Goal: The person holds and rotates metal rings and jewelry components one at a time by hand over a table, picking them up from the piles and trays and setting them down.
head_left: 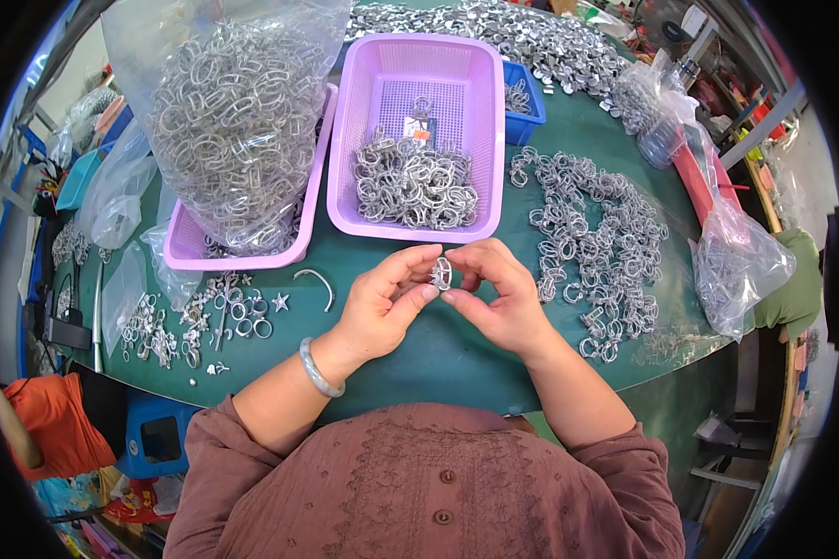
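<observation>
Between my two hands, just in front of the purple basket, is a small silver metal ring [441, 273]. The fingertips of my left hand [389, 291] pinch it from one side. On its other side, the thumb and fingers of my right hand [494, 289] close on it too. Ahead of them the purple basket [339, 177] holds a heap of similar silver rings [417, 186], with a small tag lying behind the heap. To the right, many loose rings [615, 242] are spread over the green table [364, 382].
A large clear bag of rings [238, 121] stands in a second purple basket [300, 244] at left. Loose rings and star pieces [242, 312] lie near it. A blue bin [534, 126] and a pile of metal pieces [494, 37] are farther back. Plastic bags [736, 261] hang at right.
</observation>
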`<state>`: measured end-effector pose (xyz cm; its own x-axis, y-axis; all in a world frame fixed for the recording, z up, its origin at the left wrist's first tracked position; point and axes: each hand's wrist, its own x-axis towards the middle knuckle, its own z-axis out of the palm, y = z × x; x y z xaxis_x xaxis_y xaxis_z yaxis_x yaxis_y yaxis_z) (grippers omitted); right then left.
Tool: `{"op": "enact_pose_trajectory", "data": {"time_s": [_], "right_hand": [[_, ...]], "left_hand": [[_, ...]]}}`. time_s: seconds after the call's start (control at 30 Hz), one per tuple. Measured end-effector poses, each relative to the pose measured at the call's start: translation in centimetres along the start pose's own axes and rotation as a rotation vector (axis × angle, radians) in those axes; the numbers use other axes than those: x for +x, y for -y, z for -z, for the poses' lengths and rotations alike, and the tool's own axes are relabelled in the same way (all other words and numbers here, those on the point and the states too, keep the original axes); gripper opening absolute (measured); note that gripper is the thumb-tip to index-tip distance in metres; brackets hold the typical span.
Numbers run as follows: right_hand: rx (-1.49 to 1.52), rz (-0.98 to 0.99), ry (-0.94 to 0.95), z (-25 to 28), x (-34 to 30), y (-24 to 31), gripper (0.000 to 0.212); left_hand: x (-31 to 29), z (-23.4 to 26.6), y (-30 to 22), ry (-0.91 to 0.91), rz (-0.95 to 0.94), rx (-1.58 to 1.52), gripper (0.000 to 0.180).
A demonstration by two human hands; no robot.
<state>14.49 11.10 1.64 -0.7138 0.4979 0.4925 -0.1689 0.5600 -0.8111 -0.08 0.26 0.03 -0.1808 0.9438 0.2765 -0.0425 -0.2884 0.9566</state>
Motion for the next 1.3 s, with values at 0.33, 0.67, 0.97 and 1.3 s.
{"op": "enact_pose_trajectory", "data": {"time_s": [0.33,0.67,0.97,1.3], "right_hand": [[-0.113,0.051,-0.005,0.01,0.14,0.24,0.032],[-0.077,0.070,-0.009,-0.12,-0.02,-0.11,0.032],[-0.060,0.056,-0.016,0.06,0.20,0.11,0.031],[-0.123,0.075,-0.026,0.23,0.26,0.30,0.029]], "left_hand": [[-0.05,-0.28,0.25,0.023,-0.018,-0.135,0.038],[0.12,0.28,0.00,0.061,-0.071,0.050,0.043],[0.14,-0.09,0.39,-0.014,-0.030,-0.180,0.035],[0.16,-0.02,0.43,0.004,-0.023,-0.173,0.035]]}}
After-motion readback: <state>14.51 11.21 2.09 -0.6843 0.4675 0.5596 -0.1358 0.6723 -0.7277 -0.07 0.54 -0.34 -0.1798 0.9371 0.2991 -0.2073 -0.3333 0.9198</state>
